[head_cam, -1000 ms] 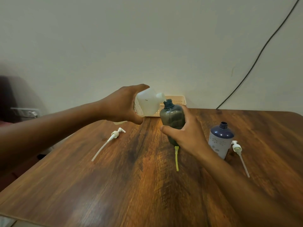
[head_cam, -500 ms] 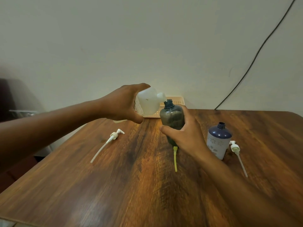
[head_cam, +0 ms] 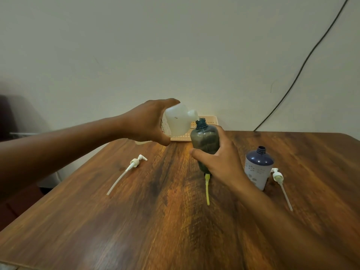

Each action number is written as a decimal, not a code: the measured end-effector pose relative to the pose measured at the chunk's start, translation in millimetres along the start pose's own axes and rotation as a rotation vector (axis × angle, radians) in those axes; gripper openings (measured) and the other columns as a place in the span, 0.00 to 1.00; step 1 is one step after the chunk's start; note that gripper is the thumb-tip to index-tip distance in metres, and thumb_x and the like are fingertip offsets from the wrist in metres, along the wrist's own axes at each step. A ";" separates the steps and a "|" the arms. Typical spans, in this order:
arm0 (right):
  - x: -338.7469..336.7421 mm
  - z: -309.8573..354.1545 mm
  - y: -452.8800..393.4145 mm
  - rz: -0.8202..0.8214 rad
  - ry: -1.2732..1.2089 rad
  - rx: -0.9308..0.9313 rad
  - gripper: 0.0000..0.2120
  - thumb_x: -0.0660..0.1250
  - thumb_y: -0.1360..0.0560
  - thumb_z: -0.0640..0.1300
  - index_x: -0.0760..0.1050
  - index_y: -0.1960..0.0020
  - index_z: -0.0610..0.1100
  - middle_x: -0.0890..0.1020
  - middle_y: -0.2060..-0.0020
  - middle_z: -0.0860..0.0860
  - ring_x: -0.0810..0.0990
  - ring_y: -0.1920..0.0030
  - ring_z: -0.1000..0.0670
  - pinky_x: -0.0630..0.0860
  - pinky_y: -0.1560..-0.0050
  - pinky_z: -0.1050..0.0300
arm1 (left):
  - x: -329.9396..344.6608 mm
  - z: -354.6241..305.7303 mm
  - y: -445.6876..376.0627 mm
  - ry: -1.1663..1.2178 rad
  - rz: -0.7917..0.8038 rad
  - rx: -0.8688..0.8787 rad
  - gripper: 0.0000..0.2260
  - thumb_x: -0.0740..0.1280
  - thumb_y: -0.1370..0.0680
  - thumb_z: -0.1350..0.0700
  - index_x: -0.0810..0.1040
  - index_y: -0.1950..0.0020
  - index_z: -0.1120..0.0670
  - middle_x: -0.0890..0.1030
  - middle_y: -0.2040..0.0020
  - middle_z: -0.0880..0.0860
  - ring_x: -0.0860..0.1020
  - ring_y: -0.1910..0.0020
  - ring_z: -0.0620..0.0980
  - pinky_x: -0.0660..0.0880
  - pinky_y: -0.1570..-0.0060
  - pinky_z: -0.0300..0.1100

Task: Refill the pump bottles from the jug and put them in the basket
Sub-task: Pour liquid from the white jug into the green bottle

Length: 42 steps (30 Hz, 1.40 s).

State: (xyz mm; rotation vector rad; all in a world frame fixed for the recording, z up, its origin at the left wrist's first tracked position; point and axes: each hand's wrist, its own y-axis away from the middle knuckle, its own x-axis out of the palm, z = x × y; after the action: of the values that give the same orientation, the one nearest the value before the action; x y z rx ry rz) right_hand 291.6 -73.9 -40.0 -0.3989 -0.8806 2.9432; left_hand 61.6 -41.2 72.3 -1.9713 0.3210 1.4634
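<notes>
My left hand (head_cam: 148, 121) grips a translucent white jug (head_cam: 180, 121), tipped to the right so its spout meets the open neck of a smoky grey bottle (head_cam: 204, 141). My right hand (head_cam: 220, 162) holds that bottle around its lower half, slightly tilted, above the table. A dark blue and white bottle (head_cam: 258, 168) stands open on the right. Three pump heads lie on the table: a white one (head_cam: 134, 164) at the left, a yellow one (head_cam: 207, 189) under the grey bottle, a white one (head_cam: 279, 180) beside the blue bottle. The cream basket (head_cam: 211, 119) sits at the far edge by the wall.
The wooden table (head_cam: 155, 221) runs up to a plain wall. A black cable (head_cam: 303, 63) hangs down the wall at the right to the table's back edge. Dark furniture shows past the table's left edge.
The jug has tilted a little further, and its spout has come down onto the grey bottle's neck. Both hands stay in nearly the same place.
</notes>
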 end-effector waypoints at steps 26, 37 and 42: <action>-0.1 4.1 -4.0 -0.039 -0.012 -0.010 0.31 0.80 0.31 0.47 0.69 0.34 0.58 0.76 0.45 0.63 0.77 0.46 0.61 0.73 0.57 0.76 | -9.5 -5.2 -7.9 -0.030 0.019 0.020 0.40 0.84 0.32 0.53 0.70 0.23 0.51 0.76 0.32 0.49 0.74 0.33 0.51 0.80 0.39 0.45; 0.5 3.6 -5.8 -0.040 -0.020 -0.014 0.32 0.80 0.31 0.48 0.69 0.33 0.57 0.77 0.45 0.62 0.78 0.47 0.63 0.74 0.58 0.75 | -12.1 -6.0 -9.4 -0.050 0.011 0.019 0.40 0.84 0.32 0.53 0.70 0.23 0.51 0.76 0.32 0.50 0.75 0.34 0.51 0.80 0.39 0.46; 1.1 2.5 -6.6 -0.038 -0.022 -0.018 0.32 0.80 0.31 0.47 0.69 0.32 0.56 0.77 0.44 0.61 0.78 0.46 0.60 0.74 0.58 0.75 | -13.6 -6.2 -9.2 -0.052 0.012 0.017 0.40 0.84 0.31 0.53 0.70 0.23 0.50 0.76 0.32 0.49 0.75 0.34 0.51 0.79 0.39 0.45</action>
State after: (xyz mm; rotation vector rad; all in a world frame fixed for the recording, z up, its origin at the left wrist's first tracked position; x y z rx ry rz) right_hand 289.7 -69.6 -34.7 -0.3468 -0.9071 2.9131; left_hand 66.7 -40.6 89.1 -1.9181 0.3217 1.5118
